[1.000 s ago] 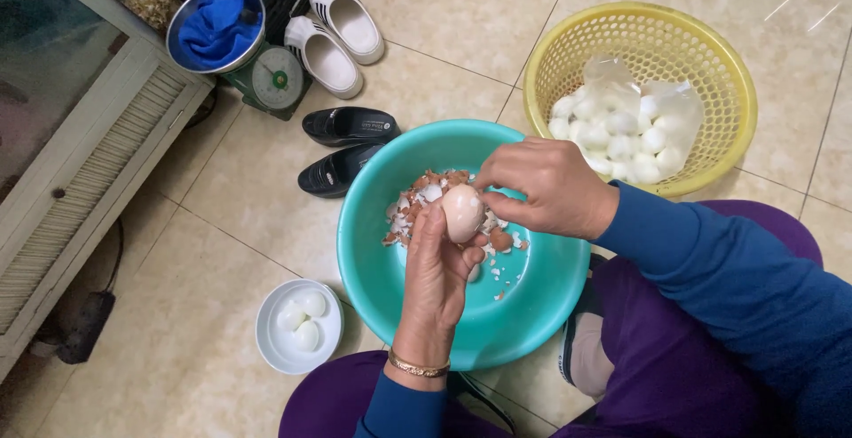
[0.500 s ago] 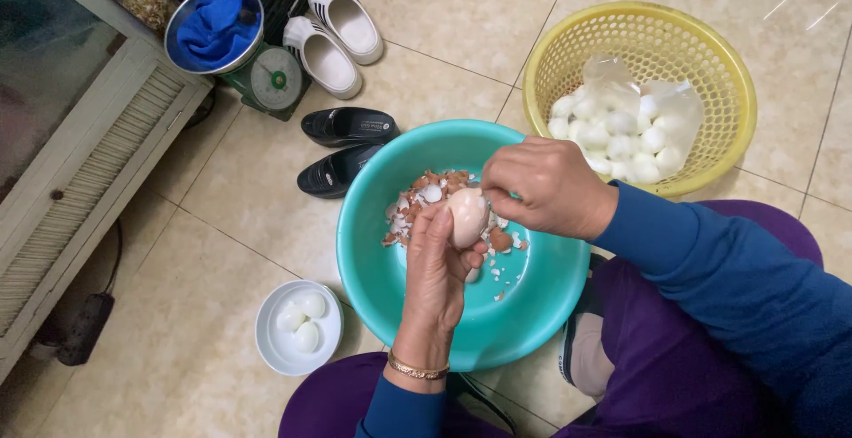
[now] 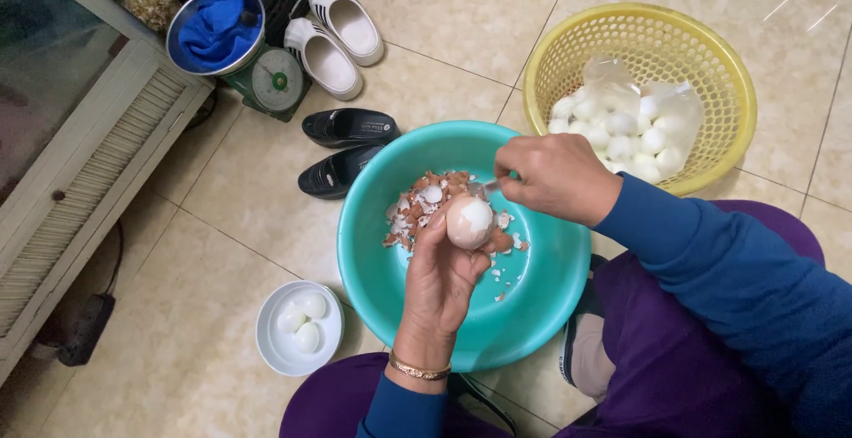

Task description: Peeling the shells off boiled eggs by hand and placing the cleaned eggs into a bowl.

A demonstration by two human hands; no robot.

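My left hand [image 3: 441, 280] grip closed around half-peeled egg [image 3: 469, 221] over teal basin [image 3: 541, 296]; right hand [image 3: 555, 176] pinching a shell flake [image 3: 491, 188].

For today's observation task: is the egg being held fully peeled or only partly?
Partly peeled: the egg shows bare white on top, brown shell lower down.
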